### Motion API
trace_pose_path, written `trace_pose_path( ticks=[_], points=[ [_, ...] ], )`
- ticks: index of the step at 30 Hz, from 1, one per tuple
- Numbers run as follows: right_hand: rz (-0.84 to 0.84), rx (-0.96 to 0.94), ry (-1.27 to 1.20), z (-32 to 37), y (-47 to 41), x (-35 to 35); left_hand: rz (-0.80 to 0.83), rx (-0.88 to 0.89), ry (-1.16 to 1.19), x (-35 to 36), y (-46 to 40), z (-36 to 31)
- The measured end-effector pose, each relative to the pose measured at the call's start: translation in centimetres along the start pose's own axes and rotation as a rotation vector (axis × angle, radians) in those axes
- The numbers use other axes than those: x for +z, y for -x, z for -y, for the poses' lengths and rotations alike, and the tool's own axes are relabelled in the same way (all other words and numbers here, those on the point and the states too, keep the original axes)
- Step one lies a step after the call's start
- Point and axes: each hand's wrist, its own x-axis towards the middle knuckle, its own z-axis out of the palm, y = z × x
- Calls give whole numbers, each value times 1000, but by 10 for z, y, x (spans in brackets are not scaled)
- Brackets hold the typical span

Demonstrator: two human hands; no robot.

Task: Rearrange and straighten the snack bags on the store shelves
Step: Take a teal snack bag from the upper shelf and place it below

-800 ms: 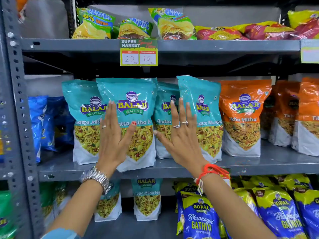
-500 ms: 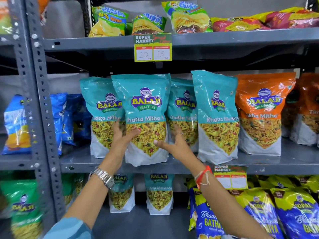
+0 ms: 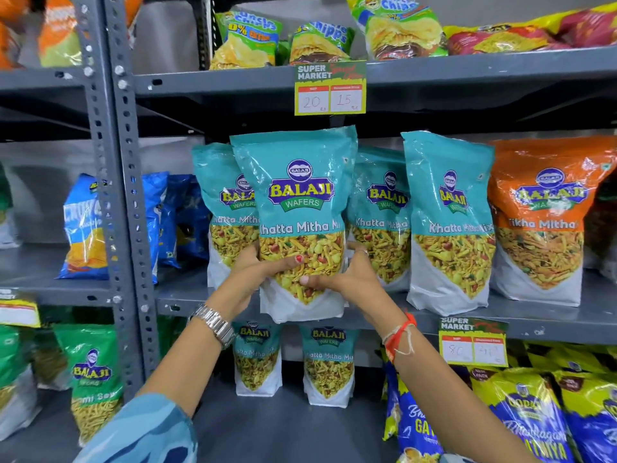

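Observation:
A teal Balaji Khatta Mitha bag (image 3: 300, 195) stands upright at the front edge of the middle shelf (image 3: 500, 324). My left hand (image 3: 253, 275) grips its lower left side, thumb across the front. My right hand (image 3: 347, 279) grips its lower right side. Behind it stand two more teal bags, one at the left (image 3: 223, 202) and one at the right (image 3: 384, 208). A further teal bag (image 3: 450, 222) stands to the right, apart from my hands.
An orange Tikha Mitha bag (image 3: 541, 222) stands at the right. Blue bags (image 3: 180, 222) sit left of the teal ones, past the grey upright post (image 3: 123, 195). Chip bags (image 3: 247, 41) lie on the top shelf. Teal, green and Gopal bags fill the bottom shelf.
My hands went from lying flat on the teal bags to gripping the front bag's lower sides. The bag now stands nearer the shelf edge. The view shifted left.

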Motion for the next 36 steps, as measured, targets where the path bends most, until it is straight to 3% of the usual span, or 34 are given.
trace_pose_path(
  ticks=[8, 15, 22, 31, 36],
  points=[
    [-25, -14, 165, 13, 52, 22, 77, 41, 30, -38, 52, 0],
    [7, 34, -89, -57, 90, 71, 99, -60, -68, -69, 95, 59],
    [-5, 198, 63, -156, 119, 132, 203, -227, -229, -89, 123, 154],
    [82, 319, 187, -241, 88, 204, 85, -408, -256, -118, 109, 255],
    [90, 379, 198, -258, 67, 233, 42, -401, -244, -143, 89, 284]
  ],
)
